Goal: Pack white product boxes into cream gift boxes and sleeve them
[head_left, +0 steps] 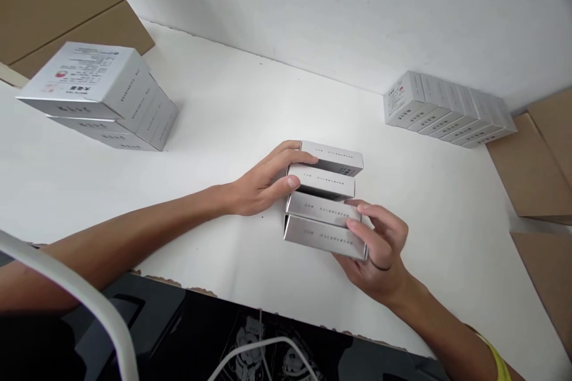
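Your two hands meet at four slim white boxes, lined up one behind another over the middle of the white table, narrow printed sides facing up. Spacing is uneven: a clear gap between the farthest box and the second, a thinner dark gap between second and third, and the third and nearest boxes close together. Your left hand comes in at the left ends; its index finger reaches over to the gap behind the second box, its thumb lies on that box's near left corner, thumb and index moderately apart. Contact is plain, but you cannot tell from this view whether the left fingers grip. Your right hand is closed around the right ends of the near pair, fingertips over the upper side, the thumb side of the hand partly hidden below; a thin dark band circles one finger. Whether the near pair is raised off the table cannot be made out. Left of you stands a stack of white boxes, its top box slightly askew, near a brown carton. Far right, a row of white boxes stands near the wall, with brown cardboard just beside its right end.
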